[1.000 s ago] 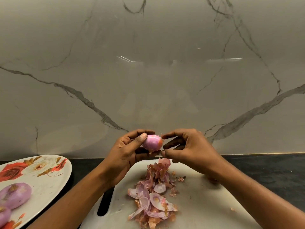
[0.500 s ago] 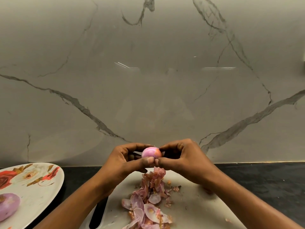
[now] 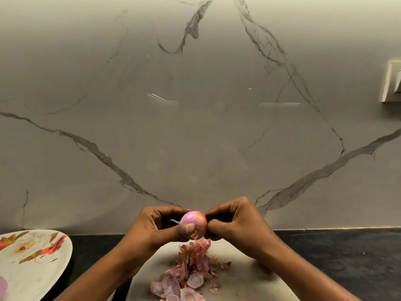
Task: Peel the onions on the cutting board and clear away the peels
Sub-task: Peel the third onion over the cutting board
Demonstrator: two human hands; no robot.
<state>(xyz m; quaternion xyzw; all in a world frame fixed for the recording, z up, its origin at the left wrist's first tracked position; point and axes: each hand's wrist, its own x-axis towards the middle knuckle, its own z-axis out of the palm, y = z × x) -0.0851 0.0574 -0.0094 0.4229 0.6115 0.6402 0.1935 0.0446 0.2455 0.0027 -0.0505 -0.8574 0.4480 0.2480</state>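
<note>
The left hand (image 3: pixel 160 230) grips the small onion (image 3: pixel 191 220) above the cutting board (image 3: pixel 240 279), over the peels (image 3: pixel 188 276). The right hand (image 3: pixel 236 224) pinches its skin (image 3: pixel 199 220). Probably light and slippery, so tear from loose edges.

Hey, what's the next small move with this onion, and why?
Probably pull the right hand down and away to strip the orange skin it pinches, while the left hand grips the onion. That skin covers the onion's right side; the peels lie below.
</note>
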